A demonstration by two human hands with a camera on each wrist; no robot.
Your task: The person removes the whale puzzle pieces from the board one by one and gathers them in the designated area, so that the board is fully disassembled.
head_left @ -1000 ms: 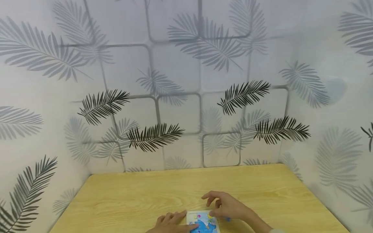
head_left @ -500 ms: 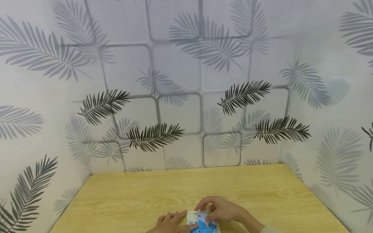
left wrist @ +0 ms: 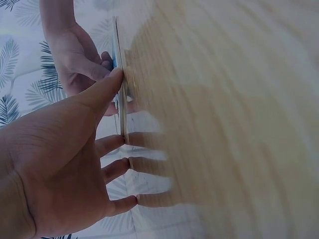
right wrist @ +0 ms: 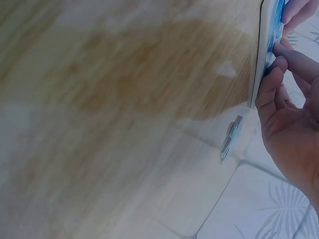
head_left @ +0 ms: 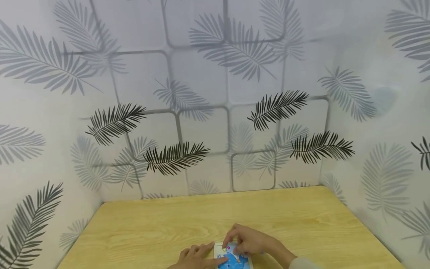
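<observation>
A small jigsaw puzzle with a blue picture and a pale frame lies flat at the table's near edge. My left hand steadies it, thumb across the picture and fingers stretched out along its left side. In the left wrist view, the fingertips of that hand touch the tabletop. My right hand reaches over the puzzle from the right, fingers bent. Its thumb and fingertips pinch a small puzzle piece against the board, mostly hidden by the fingers.
A loose puzzle piece lies on the table beside the board, right of it. The wood-grain table stretches back to a wall patterned with leaves.
My right hand has moved left from the board's right edge to over its upper part, and its fingertips are down on the picture. The left hand stays in place.
</observation>
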